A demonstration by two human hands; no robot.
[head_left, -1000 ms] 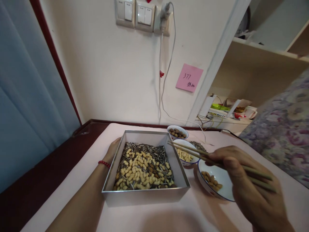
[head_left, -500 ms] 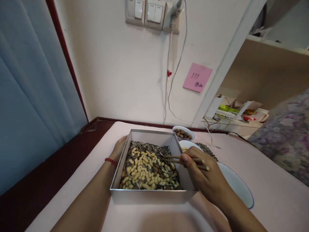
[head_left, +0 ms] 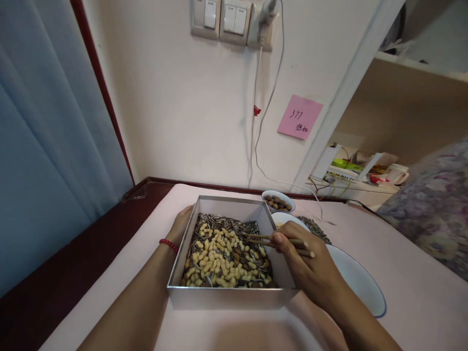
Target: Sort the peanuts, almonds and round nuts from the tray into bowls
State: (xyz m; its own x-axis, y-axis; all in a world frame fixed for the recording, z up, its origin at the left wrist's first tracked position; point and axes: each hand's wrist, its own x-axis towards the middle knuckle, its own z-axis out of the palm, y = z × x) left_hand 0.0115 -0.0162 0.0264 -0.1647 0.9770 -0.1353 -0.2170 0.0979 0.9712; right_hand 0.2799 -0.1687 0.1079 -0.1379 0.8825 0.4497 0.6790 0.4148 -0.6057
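Observation:
My right hand (head_left: 305,258) is closed around a pair of wooden chopsticks (head_left: 261,239), which reach over the right wall of a square metal box (head_left: 234,296). Their tips lie among striped sunflower seeds (head_left: 226,222) near the back right inside; whether a seed is pinched cannot be made out. Peanuts in shells (head_left: 215,253) cover much of the seeds, with a few brown nuts (head_left: 239,257) among them. Against the outside of the box's left wall rests my left hand (head_left: 180,224), a red bead bracelet (head_left: 168,244) on its wrist. Its fingers are mostly hidden behind the wall.
Behind the box stands a bowl of round brown nuts (head_left: 278,202). A second white bowl (head_left: 292,218) is partly covered by my right hand, beside a pile of sunflower seeds (head_left: 314,229). A large white dish (head_left: 360,282) lies to the right. A white cable (head_left: 292,183) trails onto the table.
The chopsticks and my right hand have shifted very slightly left, the tips still among the seeds. My left hand and the box have stayed in place.

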